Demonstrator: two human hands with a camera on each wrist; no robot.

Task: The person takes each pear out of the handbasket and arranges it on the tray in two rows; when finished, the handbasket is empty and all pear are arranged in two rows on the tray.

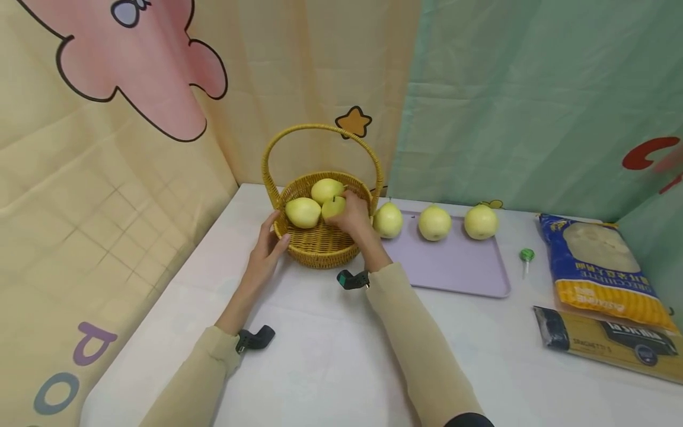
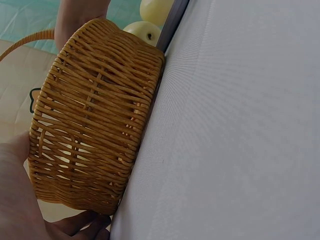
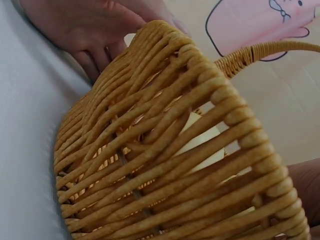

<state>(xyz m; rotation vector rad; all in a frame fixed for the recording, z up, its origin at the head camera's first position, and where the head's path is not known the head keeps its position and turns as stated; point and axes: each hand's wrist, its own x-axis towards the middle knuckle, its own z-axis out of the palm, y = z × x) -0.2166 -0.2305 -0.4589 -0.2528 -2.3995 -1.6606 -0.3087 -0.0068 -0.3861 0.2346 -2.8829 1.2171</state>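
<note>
A woven basket [image 1: 320,260] with a tall arched handle stands on the table. My left hand [image 1: 263,244] holds its left side, thumb toward the front; in the left wrist view the basket's wall [image 2: 95,115] lies between thumb and fingers. Inside the basket, my right hand [image 1: 353,214] grips a yellow-green pear [image 1: 332,207], its stem pointing up. Two more pears lie beside it in the basket, a left one [image 1: 302,213] and a rear one [image 1: 325,190]. The basket's wall [image 3: 165,145] hides most of the right hand in the right wrist view.
On a lilac tray [image 1: 453,267] to the right, three pears [image 1: 434,223] stand in a row along the back. Farther right lie a green lollipop [image 1: 527,255], a blue-and-yellow pasta bag [image 1: 603,261] and a spaghetti pack [image 1: 608,344]. Curtains [image 1: 507,107] hang behind the table.
</note>
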